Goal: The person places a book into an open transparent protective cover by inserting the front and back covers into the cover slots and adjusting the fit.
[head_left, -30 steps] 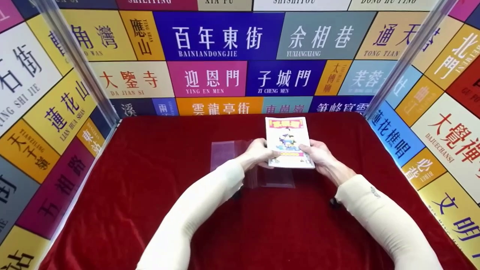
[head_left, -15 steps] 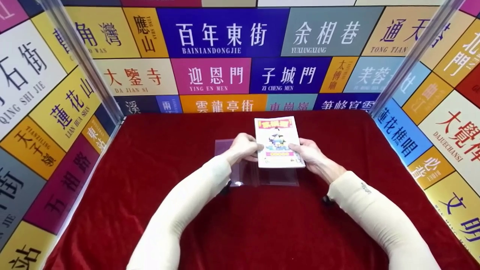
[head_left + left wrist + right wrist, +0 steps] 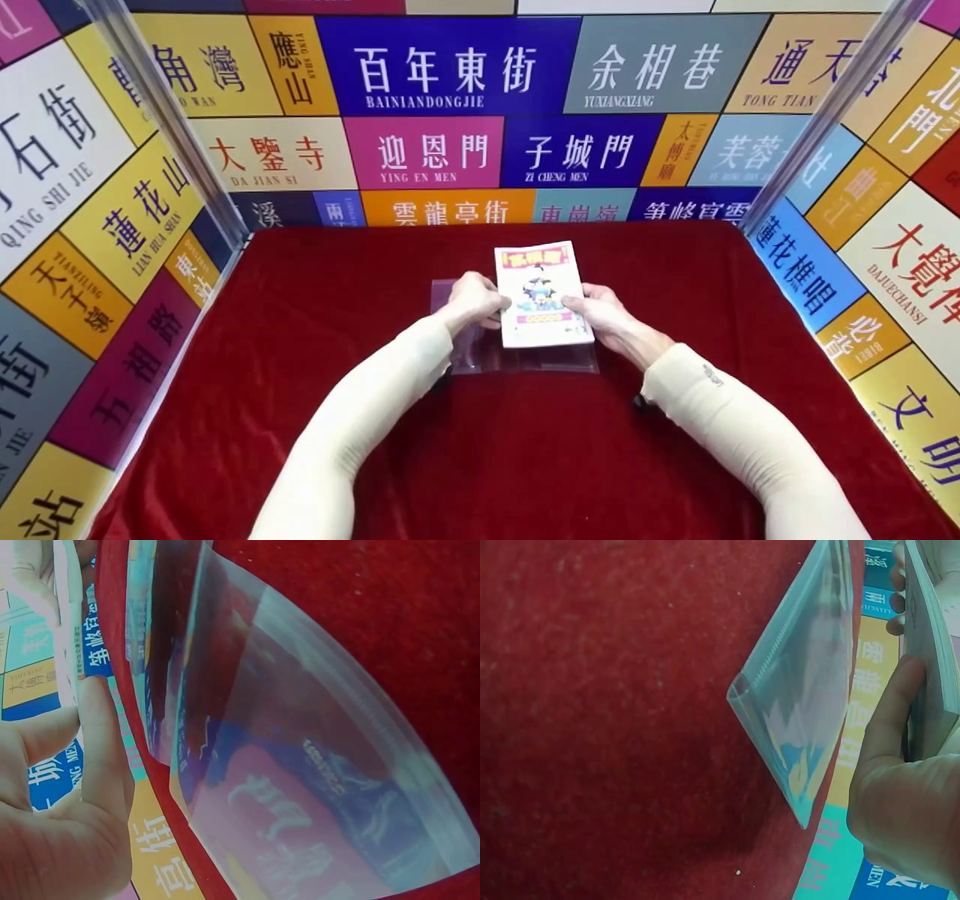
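Observation:
A white book (image 3: pixel 538 292) with a pink title band and a cartoon picture on its cover is held up by both hands in the head view. My left hand (image 3: pixel 475 301) pinches its left edge between thumb and fingers. On the opposite edge, my right hand (image 3: pixel 609 313) grips it, thumb on the cover and fingers beneath. Below the book a clear plastic cover (image 3: pixel 480 358) lies on the cloth, partly hidden by book and left hand. The left wrist view shows this transparent cover (image 3: pixel 300 750) large and glossy, apart from the left fingers.
Dark red cloth (image 3: pixel 525 450) covers the table. Panels printed with colourful place names (image 3: pixel 450 71) close off the back and both sides. Clear upright corner posts (image 3: pixel 817 120) stand at the back left and back right.
The book has moved left, with both hands, over the clear cover, and dipped slightly toward me in the last half second. The left hand has shifted its hold along the left edge.

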A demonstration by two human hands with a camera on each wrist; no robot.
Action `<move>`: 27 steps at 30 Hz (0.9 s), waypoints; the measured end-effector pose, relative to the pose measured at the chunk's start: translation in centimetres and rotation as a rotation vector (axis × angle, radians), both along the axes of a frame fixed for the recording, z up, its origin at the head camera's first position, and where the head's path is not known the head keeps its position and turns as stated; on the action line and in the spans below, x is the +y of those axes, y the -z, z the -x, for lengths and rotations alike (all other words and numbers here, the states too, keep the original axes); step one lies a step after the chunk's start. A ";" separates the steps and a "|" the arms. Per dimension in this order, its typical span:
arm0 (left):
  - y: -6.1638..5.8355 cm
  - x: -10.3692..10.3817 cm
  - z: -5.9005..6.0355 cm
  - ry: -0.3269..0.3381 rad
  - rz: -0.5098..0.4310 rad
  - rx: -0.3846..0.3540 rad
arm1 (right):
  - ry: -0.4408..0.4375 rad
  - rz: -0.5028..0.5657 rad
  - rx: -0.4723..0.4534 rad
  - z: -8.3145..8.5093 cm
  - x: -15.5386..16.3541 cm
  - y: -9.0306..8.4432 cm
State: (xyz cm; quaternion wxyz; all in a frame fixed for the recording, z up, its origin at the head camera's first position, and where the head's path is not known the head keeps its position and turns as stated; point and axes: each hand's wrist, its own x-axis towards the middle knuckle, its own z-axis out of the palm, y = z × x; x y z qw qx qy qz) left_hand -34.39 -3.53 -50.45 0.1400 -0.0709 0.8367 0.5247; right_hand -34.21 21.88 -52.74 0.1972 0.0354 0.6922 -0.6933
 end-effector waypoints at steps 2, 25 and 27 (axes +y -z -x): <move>0.2 -0.1 0.1 0.002 0.013 -0.009 | -0.002 -0.012 0.003 -0.1 -0.1 0.2; 3.6 -0.4 1.6 0.050 0.198 -0.046 | -0.010 -0.220 0.027 -0.1 -0.2 1.6; 2.5 -0.1 0.8 0.061 0.247 -0.039 | -0.013 -0.221 0.022 -0.2 -0.1 1.7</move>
